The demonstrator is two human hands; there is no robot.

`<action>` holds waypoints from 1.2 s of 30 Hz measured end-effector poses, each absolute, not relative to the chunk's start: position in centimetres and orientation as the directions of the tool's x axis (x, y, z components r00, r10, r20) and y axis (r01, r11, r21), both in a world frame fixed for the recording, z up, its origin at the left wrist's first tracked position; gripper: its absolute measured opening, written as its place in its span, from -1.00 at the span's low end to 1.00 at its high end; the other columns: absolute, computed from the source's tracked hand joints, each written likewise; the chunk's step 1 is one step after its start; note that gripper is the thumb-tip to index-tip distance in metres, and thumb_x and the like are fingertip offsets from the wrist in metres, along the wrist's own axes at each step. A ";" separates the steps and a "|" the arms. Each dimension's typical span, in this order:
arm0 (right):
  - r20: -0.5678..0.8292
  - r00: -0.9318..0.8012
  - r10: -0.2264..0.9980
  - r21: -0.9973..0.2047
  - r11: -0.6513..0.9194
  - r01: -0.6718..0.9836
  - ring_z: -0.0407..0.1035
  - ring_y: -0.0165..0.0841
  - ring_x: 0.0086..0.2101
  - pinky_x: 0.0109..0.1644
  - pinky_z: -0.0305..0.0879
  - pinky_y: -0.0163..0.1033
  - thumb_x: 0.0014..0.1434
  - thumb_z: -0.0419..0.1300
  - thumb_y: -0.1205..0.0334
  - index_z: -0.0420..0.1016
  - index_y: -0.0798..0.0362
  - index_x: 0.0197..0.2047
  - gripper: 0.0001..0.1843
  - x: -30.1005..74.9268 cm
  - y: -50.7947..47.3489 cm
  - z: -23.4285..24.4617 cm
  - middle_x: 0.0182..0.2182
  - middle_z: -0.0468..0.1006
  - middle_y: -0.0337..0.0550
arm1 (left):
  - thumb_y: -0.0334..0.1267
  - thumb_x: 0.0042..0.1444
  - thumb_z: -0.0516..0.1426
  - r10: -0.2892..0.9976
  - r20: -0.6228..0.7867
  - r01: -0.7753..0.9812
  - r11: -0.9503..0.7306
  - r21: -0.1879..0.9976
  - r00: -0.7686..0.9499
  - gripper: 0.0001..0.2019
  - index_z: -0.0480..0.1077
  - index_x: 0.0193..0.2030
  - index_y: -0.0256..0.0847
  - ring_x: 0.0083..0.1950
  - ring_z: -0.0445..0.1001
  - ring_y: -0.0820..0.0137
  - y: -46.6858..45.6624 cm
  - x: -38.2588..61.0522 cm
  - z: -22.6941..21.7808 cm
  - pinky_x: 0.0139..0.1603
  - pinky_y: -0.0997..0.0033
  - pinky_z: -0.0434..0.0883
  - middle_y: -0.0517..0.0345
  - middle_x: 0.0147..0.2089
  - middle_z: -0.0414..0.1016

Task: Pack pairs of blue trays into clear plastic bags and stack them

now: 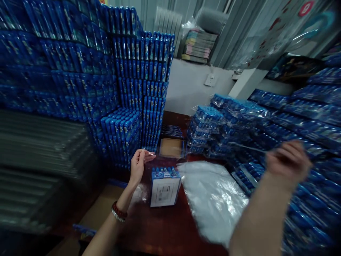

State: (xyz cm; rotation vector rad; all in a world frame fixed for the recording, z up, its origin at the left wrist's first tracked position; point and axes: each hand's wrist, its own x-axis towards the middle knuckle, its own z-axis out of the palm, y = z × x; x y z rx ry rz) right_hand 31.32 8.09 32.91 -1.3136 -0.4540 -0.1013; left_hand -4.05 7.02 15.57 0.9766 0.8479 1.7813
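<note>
Head view: the left hand (137, 164) is pinching clear plastic film (152, 149) between thumb and fingers near the middle of the frame, and a beaded bracelet (119, 212) is circling its wrist. At the right of the frame, the right hand (289, 160) is blurring, its fingers curling closed around a thin pale strip (249, 147) that is running toward the centre; whether film and strip are joining, one cannot tell. Just below the left hand's fingertips, a small blue box (165, 192) is standing upright on the dark red table (160, 233), its white side facing the camera. Right of it, a pile of clear bags (213, 195) is lying flat. Blue packs (144, 67) are rising in stacks at the upper left, and more wrapped packs (314, 117) are filling the right edge. Grey ridged trays (39, 142) are sitting at the lower left.
</note>
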 end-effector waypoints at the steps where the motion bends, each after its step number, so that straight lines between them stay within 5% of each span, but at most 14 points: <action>1: 0.380 0.880 0.285 -0.905 0.312 0.290 -0.02 -0.70 -0.73 -0.60 -0.15 -0.23 0.16 0.08 0.23 0.55 -0.05 -0.44 -0.75 32.3 6.0 32.2 -0.61 0.40 -0.21 | -0.02 0.15 0.05 0.927 0.256 -0.399 -0.352 0.846 -0.275 -0.71 0.29 -0.31 -0.25 -0.27 0.59 0.30 7.1 -4.0 15.6 -0.15 0.25 0.49 0.08 -0.31 0.57; 3: 0.480 0.562 0.673 -0.872 0.433 0.226 -0.01 -0.64 -0.75 -0.66 -0.16 -0.30 0.11 0.15 0.18 0.55 -0.18 -0.33 -0.87 31.6 2.1 29.0 -0.67 0.33 -0.21 | -0.01 0.15 0.05 0.924 0.255 -0.413 -0.359 0.837 -0.285 -0.70 0.28 -0.30 -0.24 -0.26 0.59 0.30 7.1 -3.7 15.6 -0.15 0.25 0.49 0.08 -0.33 0.57; 5: 0.490 0.058 0.870 -0.813 0.432 0.392 0.34 -0.39 -0.60 -0.63 0.16 -0.27 0.03 0.23 0.18 0.54 -0.21 -0.22 -0.80 27.8 -0.8 24.3 -0.55 0.48 -0.08 | 0.00 0.15 0.05 0.919 0.253 -0.413 -0.365 0.834 -0.303 -0.69 0.28 -0.31 -0.24 -0.25 0.59 0.30 7.1 -3.4 15.8 -0.14 0.24 0.49 0.07 -0.33 0.57; 7: 0.412 -0.305 0.859 -0.615 0.509 0.602 0.47 -0.28 -0.36 -0.49 0.37 -0.23 0.11 0.08 0.32 0.40 -0.24 0.05 -0.56 22.5 -2.2 19.4 -0.16 0.56 -0.06 | 0.01 0.14 0.05 0.917 0.247 -0.406 -0.364 0.838 -0.312 -0.69 0.28 -0.31 -0.24 -0.24 0.59 0.29 7.1 -3.3 15.9 -0.12 0.22 0.49 0.06 -0.32 0.58; 8: 0.356 -0.447 0.821 -0.472 0.570 0.672 0.48 -0.30 -0.28 -0.43 0.41 -0.26 0.08 0.00 0.43 0.28 -0.22 0.17 -0.40 19.9 -2.3 17.3 0.07 0.43 -0.09 | 0.01 0.15 0.05 0.918 0.246 -0.403 -0.362 0.841 -0.312 -0.69 0.28 -0.30 -0.24 -0.24 0.59 0.28 7.1 -3.3 16.0 -0.11 0.21 0.48 0.06 -0.32 0.58; 11: 0.273 -0.500 0.822 -0.104 0.542 0.834 0.48 -0.37 -0.31 -0.49 0.36 -0.37 -0.09 -0.07 0.60 -0.01 -0.15 0.32 -0.10 14.5 -0.8 13.3 0.29 0.07 -0.10 | -0.01 0.16 0.04 0.921 0.266 -0.384 -0.364 0.849 -0.284 -0.71 0.27 -0.30 -0.24 -0.23 0.58 0.29 6.6 -3.3 16.2 -0.09 0.21 0.46 0.06 -0.30 0.58; 14: 0.283 -0.404 0.870 0.014 0.417 0.909 0.47 -0.39 -0.38 -0.54 0.31 -0.38 -0.11 -0.04 0.61 -0.03 -0.13 0.32 -0.08 12.8 1.5 12.2 0.29 0.08 -0.09 | -0.07 0.20 0.01 0.921 0.328 -0.287 -0.379 0.880 -0.210 -0.75 0.28 -0.31 -0.22 -0.23 0.57 0.33 5.1 -3.2 16.0 -0.08 0.27 0.43 0.09 -0.32 0.58; 18: 0.328 -0.330 0.885 -0.115 0.384 0.916 0.47 -0.39 -0.39 -0.46 0.35 -0.33 -0.06 0.03 0.54 0.06 -0.12 0.28 -0.18 13.0 2.9 11.6 0.25 0.16 -0.09 | -0.19 0.25 -0.07 0.895 0.444 0.136 -0.444 0.886 0.028 -0.74 0.38 -0.28 -0.22 -0.25 0.52 0.40 1.9 -2.1 14.3 -0.16 0.43 0.41 0.06 -0.28 0.56; 21: 0.429 -0.285 0.857 -0.416 0.468 0.780 0.44 -0.32 -0.23 -0.28 0.39 -0.27 -0.05 0.00 0.49 0.17 -0.02 0.22 -0.29 13.9 3.0 10.8 0.19 0.25 -0.06 | -0.34 0.25 -0.12 0.745 0.604 0.336 -0.667 0.665 0.283 -0.72 0.40 -0.10 -0.21 -0.14 0.51 0.37 0.1 -1.3 12.1 -0.09 0.39 0.41 0.01 -0.19 0.56; 25: 0.330 -0.040 0.943 -0.924 0.331 0.192 0.25 -0.50 -0.59 -0.60 0.17 -0.37 -0.01 -0.04 0.34 0.35 0.02 0.02 -0.51 16.4 3.3 11.0 -0.06 0.46 -0.10 | -0.51 0.16 -0.16 0.433 0.778 0.349 -0.891 0.291 0.456 -0.60 0.27 0.08 -0.24 -0.11 0.52 0.36 -0.5 -0.7 10.0 0.01 0.28 0.40 -0.04 -0.17 0.56; 27: 0.152 0.035 0.988 -0.979 0.156 -0.131 -0.06 -0.59 -0.74 -0.73 -0.13 -0.40 0.08 -0.06 0.18 0.33 0.01 0.00 -0.58 17.5 3.8 12.1 -0.20 0.49 -0.14 | -0.56 0.12 -0.17 0.376 0.772 0.349 -0.913 0.213 0.512 -0.59 0.27 0.05 -0.26 -0.19 0.52 0.37 -0.5 -0.7 9.7 -0.03 0.29 0.42 -0.03 -0.22 0.57; 29: 0.039 0.004 0.999 -0.964 0.039 -0.262 -0.18 -0.60 -0.75 -0.71 -0.26 -0.41 0.13 -0.07 0.01 0.33 0.01 -0.05 -0.59 18.2 4.5 13.3 -0.37 0.46 -0.23 | -0.58 0.10 -0.18 0.361 0.739 0.338 -0.922 0.190 0.569 -0.61 0.31 -0.04 -0.27 -0.23 0.52 0.37 -0.5 -0.8 9.7 -0.04 0.30 0.42 -0.01 -0.27 0.56; 32: 0.055 0.007 0.998 -0.994 0.055 -0.096 -0.12 -0.57 -0.70 -0.65 -0.19 -0.41 0.07 0.08 -0.07 0.33 0.06 -0.40 -0.67 18.1 5.7 13.5 -0.63 0.25 -0.39 | -0.54 0.16 -0.17 0.333 0.669 0.307 -0.938 0.163 0.665 -0.68 0.35 -0.17 -0.25 -0.20 0.51 0.39 -0.6 -1.4 9.7 0.03 0.32 0.38 0.01 -0.29 0.56; 36: 0.251 0.252 0.934 -0.956 0.199 0.214 0.07 -0.47 -0.57 -0.51 0.04 -0.37 0.09 0.06 -0.12 0.17 0.03 -0.61 -0.56 17.4 6.4 9.6 -0.66 0.16 -0.36 | -0.44 0.23 -0.15 0.330 0.617 0.328 -0.937 0.121 0.714 -0.74 0.36 -0.21 -0.24 0.01 0.46 0.37 -0.5 -3.1 8.7 0.26 0.27 0.17 0.02 -0.25 0.57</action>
